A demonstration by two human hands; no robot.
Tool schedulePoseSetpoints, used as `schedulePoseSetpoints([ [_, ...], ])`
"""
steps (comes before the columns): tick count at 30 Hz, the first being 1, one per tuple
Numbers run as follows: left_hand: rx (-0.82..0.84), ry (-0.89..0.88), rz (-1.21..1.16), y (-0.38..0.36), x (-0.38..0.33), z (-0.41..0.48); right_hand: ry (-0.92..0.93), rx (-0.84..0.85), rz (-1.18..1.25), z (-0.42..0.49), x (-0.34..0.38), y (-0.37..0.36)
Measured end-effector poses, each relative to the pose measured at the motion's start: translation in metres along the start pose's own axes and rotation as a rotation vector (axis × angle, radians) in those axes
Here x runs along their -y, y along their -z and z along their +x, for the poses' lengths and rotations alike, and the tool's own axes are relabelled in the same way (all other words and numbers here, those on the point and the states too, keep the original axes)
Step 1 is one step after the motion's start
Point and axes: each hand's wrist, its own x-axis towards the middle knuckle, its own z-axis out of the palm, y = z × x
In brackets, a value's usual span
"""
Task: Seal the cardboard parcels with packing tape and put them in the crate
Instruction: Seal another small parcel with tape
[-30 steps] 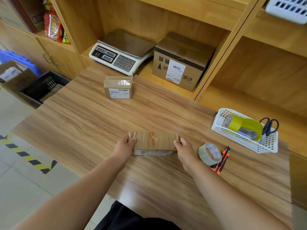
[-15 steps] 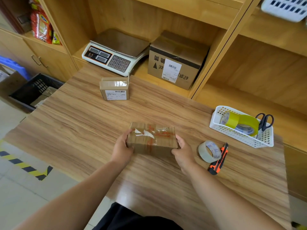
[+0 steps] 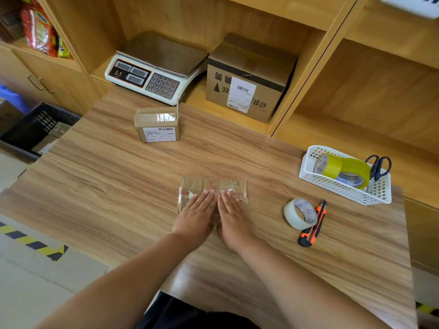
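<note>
The small cardboard parcel (image 3: 228, 183) lies flat on the counter (image 3: 118, 186), around the middle of its near half. Its long axis runs left to right, parallel to the counter's near edge. The left hand (image 3: 197, 210) and right hand (image 3: 231, 210) rest palm-down on its top, side by side and almost touching, with fingers straight and gripping nothing. They hide the near half of the top. The rest is glossy with clear tape, and the glare makes the red print hard to read.

To the right of the parcel, a clear tape roll (image 3: 300, 213) leans against an orange utility knife (image 3: 313, 224). Further right, by the counter's right edge, a white basket (image 3: 344, 193) holds yellow tape rolls (image 3: 342, 168) and scissors (image 3: 379, 166).

Near the far left corner is a second parcel (image 3: 156, 125), its barcode label facing the camera and one flap upright on its right side. Off the counter's left edge, a black crate (image 3: 35, 124) stands on the floor, partly cut off, its contents unclear.
</note>
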Motion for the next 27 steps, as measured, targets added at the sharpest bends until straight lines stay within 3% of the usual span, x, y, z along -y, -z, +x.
schedulePoseSetpoints([
  [7,0.061,-0.025,0.098,0.007,0.010,0.000,0.050,0.070,-0.153,0.001,-0.016,0.002],
  [12,-0.021,-0.048,0.142,0.006,0.022,-0.009,0.015,0.055,-0.182,-0.007,-0.025,0.003],
  [20,0.038,0.145,0.099,0.008,0.030,-0.026,-0.056,0.021,-0.150,-0.021,-0.034,0.002],
  [24,0.064,0.228,-0.160,0.013,0.023,-0.024,-0.084,0.003,-0.101,-0.021,-0.028,0.001],
  [27,-0.059,0.402,-0.479,0.018,0.027,-0.022,-0.154,-0.067,0.046,-0.021,-0.030,0.002],
])
